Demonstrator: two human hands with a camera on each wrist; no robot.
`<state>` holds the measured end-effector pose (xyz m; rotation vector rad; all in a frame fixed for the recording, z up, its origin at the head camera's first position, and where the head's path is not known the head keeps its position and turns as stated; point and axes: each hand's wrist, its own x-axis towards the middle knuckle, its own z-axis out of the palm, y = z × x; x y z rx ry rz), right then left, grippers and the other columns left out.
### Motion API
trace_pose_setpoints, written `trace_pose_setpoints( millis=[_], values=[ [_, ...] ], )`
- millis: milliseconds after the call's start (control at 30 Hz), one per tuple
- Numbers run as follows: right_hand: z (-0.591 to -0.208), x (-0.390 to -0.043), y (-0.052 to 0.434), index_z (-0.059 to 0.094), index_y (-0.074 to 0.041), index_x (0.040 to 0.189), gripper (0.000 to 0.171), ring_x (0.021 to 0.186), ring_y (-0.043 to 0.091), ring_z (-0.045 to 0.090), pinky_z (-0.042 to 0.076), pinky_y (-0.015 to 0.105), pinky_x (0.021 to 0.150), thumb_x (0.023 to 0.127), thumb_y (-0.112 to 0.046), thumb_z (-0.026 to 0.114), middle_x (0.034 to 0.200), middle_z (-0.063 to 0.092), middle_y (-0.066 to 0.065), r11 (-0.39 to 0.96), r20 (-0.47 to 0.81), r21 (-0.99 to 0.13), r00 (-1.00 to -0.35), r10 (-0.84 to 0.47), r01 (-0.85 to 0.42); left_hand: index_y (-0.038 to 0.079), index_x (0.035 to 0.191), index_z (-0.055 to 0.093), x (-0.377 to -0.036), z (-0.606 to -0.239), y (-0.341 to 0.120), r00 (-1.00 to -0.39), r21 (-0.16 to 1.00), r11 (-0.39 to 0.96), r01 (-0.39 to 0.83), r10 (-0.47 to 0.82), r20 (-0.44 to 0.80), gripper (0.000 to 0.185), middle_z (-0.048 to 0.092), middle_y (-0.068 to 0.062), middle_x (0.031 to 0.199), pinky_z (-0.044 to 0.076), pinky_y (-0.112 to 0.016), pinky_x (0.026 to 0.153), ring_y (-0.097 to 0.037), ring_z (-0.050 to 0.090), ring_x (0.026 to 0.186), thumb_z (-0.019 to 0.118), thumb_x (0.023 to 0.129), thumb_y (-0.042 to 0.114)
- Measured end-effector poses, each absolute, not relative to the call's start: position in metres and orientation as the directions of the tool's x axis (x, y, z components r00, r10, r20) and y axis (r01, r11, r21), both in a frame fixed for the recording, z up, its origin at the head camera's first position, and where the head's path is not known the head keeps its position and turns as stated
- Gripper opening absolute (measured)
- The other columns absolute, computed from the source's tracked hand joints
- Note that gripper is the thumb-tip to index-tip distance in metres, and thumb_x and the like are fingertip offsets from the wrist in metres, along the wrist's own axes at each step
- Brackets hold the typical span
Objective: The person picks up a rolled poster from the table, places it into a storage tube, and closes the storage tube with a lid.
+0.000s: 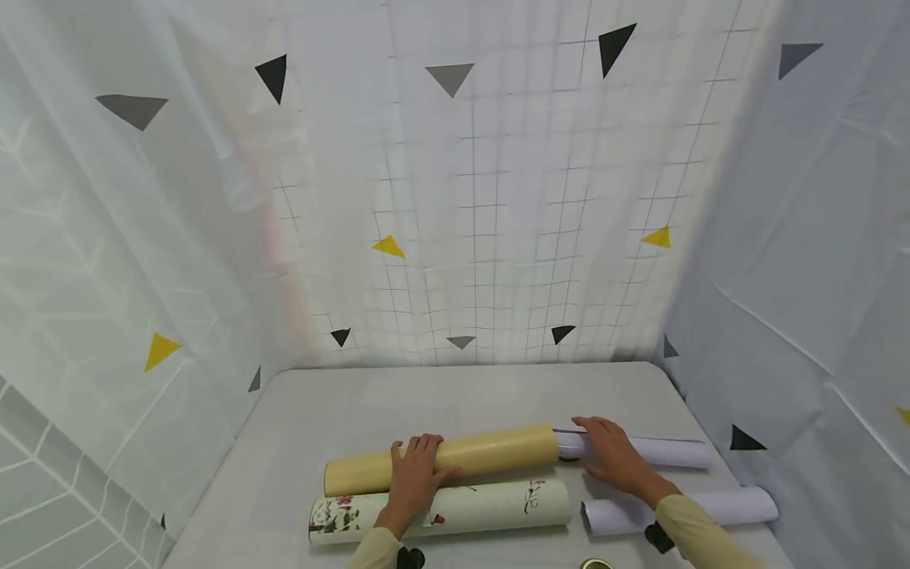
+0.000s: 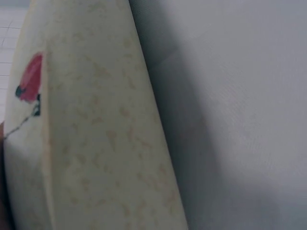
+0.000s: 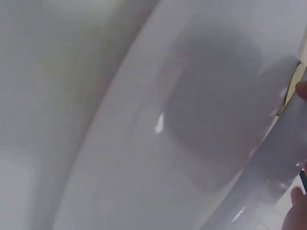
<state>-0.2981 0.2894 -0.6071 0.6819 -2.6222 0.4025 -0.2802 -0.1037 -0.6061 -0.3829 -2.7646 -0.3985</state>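
Observation:
In the head view my left hand [image 1: 415,478] grips a yellow paper roll [image 1: 498,449] near its middle, fingers over the top and thumb on the near side. My right hand [image 1: 617,457] holds a pale lavender roll [image 1: 671,453] toward its left end. That left end meets the right end of the yellow roll. In front of the yellow roll lies a cream floral roll [image 1: 505,507], partly hidden by my left wrist. Its speckled surface fills much of the left wrist view. A second lavender roll [image 1: 732,506] lies under my right forearm.
The rolls lie on a white table [image 1: 455,395]. Patterned curtains [image 1: 490,197] hang behind it and along both sides. A round gold-rimmed item [image 1: 596,563] shows at the bottom edge of the head view.

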Motion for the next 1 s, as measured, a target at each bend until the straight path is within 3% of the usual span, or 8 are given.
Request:
trace_pose_setpoints(
  millis=[233, 367, 533, 800, 1000],
  values=[
    [-0.605, -0.294, 0.299, 0.051, 0.0, 0.139, 0.081, 0.127, 0.045, 0.051, 0.038, 0.067, 0.104, 0.069, -0.007, 0.091, 0.136, 0.059, 0.022, 0.914, 0.34, -0.189, -0.897, -0.282, -0.359, 0.016, 0.127, 0.062, -0.279, -0.606, -0.104, -0.929, 0.261, 0.918, 0.299, 0.216, 0.302, 0.065, 0.068, -0.002, 0.127, 0.038, -0.058, 0.101, -0.024, 0.06, 0.117, 0.065, 0.085, 0.065],
    [-0.606, -0.292, 0.304, 0.057, 0.001, 0.131, 0.07, 0.125, 0.046, 0.054, 0.039, 0.067, 0.104, 0.069, -0.007, 0.09, 0.129, 0.064, 0.022, 0.945, 0.295, -0.161, -0.927, -0.23, -0.286, 0.016, 0.127, 0.062, -0.276, -0.606, -0.104, -0.928, 0.267, 0.916, 0.3, 0.216, 0.302, 0.064, 0.067, -0.002, 0.127, 0.038, -0.057, 0.1, -0.024, 0.059, 0.117, 0.067, 0.085, 0.064],
    [-0.61, -0.293, 0.308, 0.064, -0.001, 0.115, 0.05, 0.115, 0.041, 0.062, 0.044, 0.062, 0.101, 0.071, -0.004, 0.088, 0.113, 0.071, 0.017, 0.956, 0.312, -0.126, -0.925, -0.216, -0.265, 0.017, 0.127, 0.062, -0.277, -0.608, -0.104, -0.924, 0.253, 0.918, 0.307, 0.223, 0.311, 0.062, 0.067, -0.001, 0.127, 0.039, -0.058, 0.1, -0.024, 0.059, 0.117, 0.067, 0.085, 0.063],
    [-0.609, -0.297, 0.297, 0.066, -0.005, 0.113, 0.051, 0.111, 0.039, 0.065, 0.044, 0.063, 0.101, 0.068, -0.006, 0.09, 0.111, 0.074, 0.014, 0.934, 0.335, -0.175, -0.911, -0.242, -0.313, 0.017, 0.126, 0.062, -0.28, -0.607, -0.104, -0.919, 0.239, 0.923, 0.303, 0.216, 0.33, 0.064, 0.067, -0.001, 0.126, 0.039, -0.058, 0.1, -0.023, 0.059, 0.116, 0.067, 0.084, 0.064],
    [-0.61, -0.303, 0.284, 0.065, -0.007, 0.113, 0.05, 0.111, 0.038, 0.065, 0.044, 0.062, 0.101, 0.07, -0.009, 0.09, 0.109, 0.074, 0.012, 0.929, 0.356, -0.151, -0.895, -0.268, -0.338, 0.017, 0.126, 0.061, -0.281, -0.606, -0.104, -0.918, 0.249, 0.919, 0.305, 0.215, 0.333, 0.063, 0.067, -0.001, 0.126, 0.038, -0.058, 0.101, -0.024, 0.059, 0.115, 0.068, 0.084, 0.063]
  ],
)
